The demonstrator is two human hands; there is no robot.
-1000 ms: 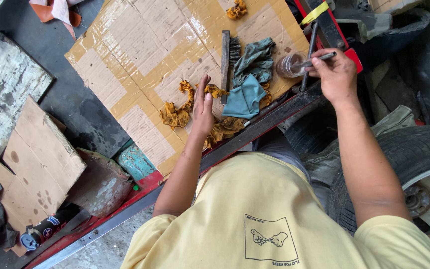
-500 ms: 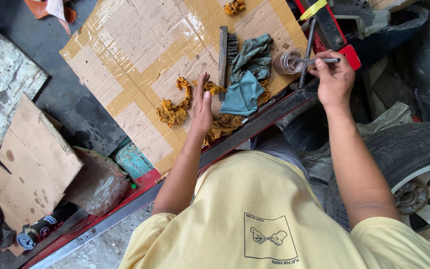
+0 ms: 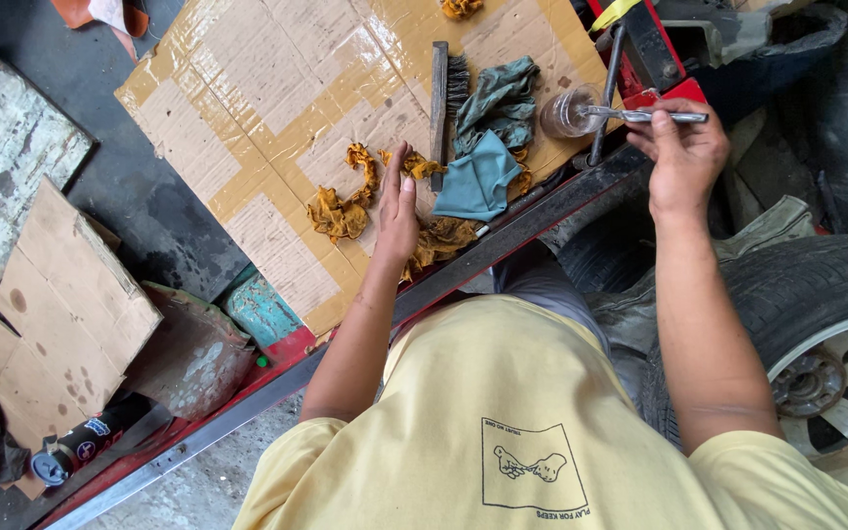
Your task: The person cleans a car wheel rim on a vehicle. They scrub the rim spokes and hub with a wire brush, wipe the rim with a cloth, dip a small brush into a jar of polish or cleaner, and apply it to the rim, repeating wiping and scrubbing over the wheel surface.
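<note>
Two hands work over a big sheet of taped cardboard [image 3: 247, 118] that lies on a red metal frame [image 3: 277, 363], beside a car wheel [image 3: 826, 373] whose tyre fills the right edge. Left hand [image 3: 397, 211] lies flat and open, fingers straight, palm down on the cardboard, touching an oily yellow rag [image 3: 341, 206] and holding nothing. Right hand [image 3: 679, 147] is closed around a slim metal rod [image 3: 640, 115], held level, its tip reaching into a small clear cup [image 3: 563, 113] that stands near the cardboard's far edge. Just beside the cup lie a blue-green cloth [image 3: 483, 177] and a wire brush [image 3: 441, 93]. What sits in the cup is hard to tell; it may be some liquid or grease. As a judgement, the chief risk is the rod tipping the light cup, which stands close to the edge and near the cloth, so a spill would soak cardboard and cloth; the greasy rags under the left palm could also let that hand slide. Cardboard is stained and patched with tape, soft rather than firm. Around it the floor is dark concrete, with more cardboard scraps [image 3: 51, 314] at the left and a small can [image 3: 71, 451] below them.
</note>
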